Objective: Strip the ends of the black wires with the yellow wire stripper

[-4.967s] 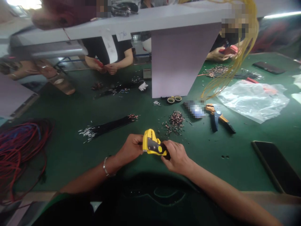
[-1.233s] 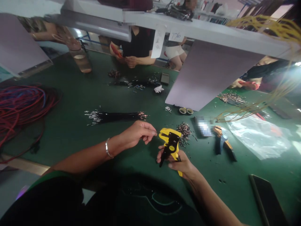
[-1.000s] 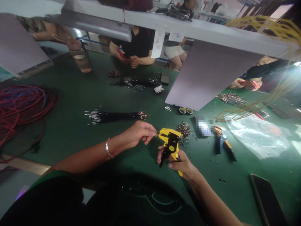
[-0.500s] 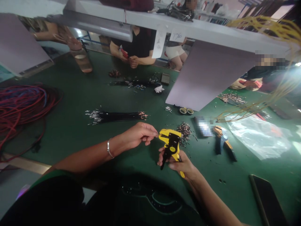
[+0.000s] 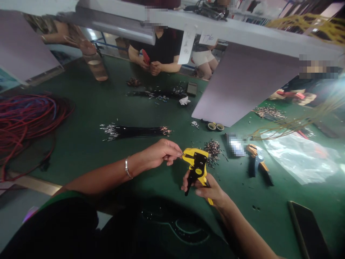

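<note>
My left hand (image 5: 167, 153) is closed in a pinch at the jaw end of a yellow and black wire stripper (image 5: 198, 162); what the fingertips hold is too small to make out. Wrapped round the stripper's handles is my right hand (image 5: 206, 187), below its head. A bundle of black wires (image 5: 138, 131) lies beyond my left hand, with silvery tips at its left end and coppery ones at its right. Right behind the stripper's head sits a pile of small cut bits (image 5: 212, 151).
Orange and blue pliers (image 5: 256, 160), a clear plastic bag (image 5: 302, 158) and a phone (image 5: 308, 226) lie at the right. Red cables (image 5: 27, 126) are coiled at the left. Two tape rolls (image 5: 215, 126) sit by a divider (image 5: 245, 82). People work across the table.
The whole view has shifted slightly. My hands and the stripper keep nearly the same pose. Across the table, a person's red tool has tilted more upright.
</note>
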{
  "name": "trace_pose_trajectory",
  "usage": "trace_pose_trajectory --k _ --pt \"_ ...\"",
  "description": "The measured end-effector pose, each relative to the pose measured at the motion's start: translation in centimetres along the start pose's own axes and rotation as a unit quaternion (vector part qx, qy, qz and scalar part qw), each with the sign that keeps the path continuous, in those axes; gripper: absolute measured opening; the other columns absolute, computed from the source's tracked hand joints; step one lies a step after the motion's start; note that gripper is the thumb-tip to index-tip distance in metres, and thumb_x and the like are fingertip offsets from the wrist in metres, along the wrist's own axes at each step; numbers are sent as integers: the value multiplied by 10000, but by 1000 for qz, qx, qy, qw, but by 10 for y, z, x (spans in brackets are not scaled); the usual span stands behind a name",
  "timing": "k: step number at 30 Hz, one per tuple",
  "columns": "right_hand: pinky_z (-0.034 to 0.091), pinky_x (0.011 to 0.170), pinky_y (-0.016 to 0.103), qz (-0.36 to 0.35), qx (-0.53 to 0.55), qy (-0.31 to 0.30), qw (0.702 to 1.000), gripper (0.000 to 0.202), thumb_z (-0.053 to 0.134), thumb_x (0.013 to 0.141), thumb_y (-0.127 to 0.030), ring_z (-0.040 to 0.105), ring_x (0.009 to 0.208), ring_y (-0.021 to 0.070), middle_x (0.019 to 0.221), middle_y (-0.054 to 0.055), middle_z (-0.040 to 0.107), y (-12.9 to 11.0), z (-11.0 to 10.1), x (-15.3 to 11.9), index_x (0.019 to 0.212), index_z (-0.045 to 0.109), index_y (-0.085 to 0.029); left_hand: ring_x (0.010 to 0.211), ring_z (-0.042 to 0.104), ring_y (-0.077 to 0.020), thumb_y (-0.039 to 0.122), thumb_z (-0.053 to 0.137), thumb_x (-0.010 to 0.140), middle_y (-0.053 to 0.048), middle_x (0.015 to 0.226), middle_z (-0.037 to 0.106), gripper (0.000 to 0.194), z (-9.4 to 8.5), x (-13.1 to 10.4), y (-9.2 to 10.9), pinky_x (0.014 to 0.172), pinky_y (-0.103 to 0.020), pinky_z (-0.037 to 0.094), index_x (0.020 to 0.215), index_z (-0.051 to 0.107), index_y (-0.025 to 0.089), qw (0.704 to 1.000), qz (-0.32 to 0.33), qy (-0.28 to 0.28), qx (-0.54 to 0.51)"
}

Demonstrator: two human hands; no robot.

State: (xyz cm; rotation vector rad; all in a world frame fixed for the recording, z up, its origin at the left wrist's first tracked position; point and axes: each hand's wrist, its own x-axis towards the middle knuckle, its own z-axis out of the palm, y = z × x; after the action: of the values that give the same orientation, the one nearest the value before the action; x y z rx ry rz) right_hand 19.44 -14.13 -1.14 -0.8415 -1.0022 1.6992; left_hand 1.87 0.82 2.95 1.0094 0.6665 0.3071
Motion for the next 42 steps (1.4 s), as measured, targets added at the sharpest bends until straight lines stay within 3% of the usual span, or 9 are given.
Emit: trace_pose_trajectory --k 7,14,22,32,42 --pt "471 727 356 5 0 -8 1000 395 773 672 -298 605 760 204 831 65 635 2 1 0 990 604 -137 352 346 -39 126 703 607 30 436 490 47 0 1 2 381 -214 324 626 669 100 1000 -7 -8 2" --pt "481 665 363 10 9 -2 1000 355 766 691 -318 566 698 189 782 55 600 11 1 -1 942 591 -139 337 394 -40 136 704 585 -22 525 604 79 -3 1 4 369 -214 286 639 676 85 1000 -16 -19 19" --pt "454 593 319 12 5 6 1000 274 757 715 -304 531 622 152 718 24 553 9 8 -2 853 590 -136 345 451 -46 143 687 598 -8 517 597 67 -6 1 6 367 -198 239 639 668 92 998 -16 -36 46" --pt "436 523 290 27 9 24 999 253 744 738 -302 504 552 127 657 2 529 13 10 -4 823 570 -140 356 410 -41 111 647 572 11 500 580 82 -10 4 8 377 -194 307 650 673 103 996 -38 -60 49" --pt "404 484 274 22 -4 43 999 256 722 766 -330 452 509 110 592 -20 494 16 16 -4 815 550 -147 368 428 -48 101 596 604 6 497 569 94 -12 4 9 391 -191 267 661 670 111 994 -16 -62 87"
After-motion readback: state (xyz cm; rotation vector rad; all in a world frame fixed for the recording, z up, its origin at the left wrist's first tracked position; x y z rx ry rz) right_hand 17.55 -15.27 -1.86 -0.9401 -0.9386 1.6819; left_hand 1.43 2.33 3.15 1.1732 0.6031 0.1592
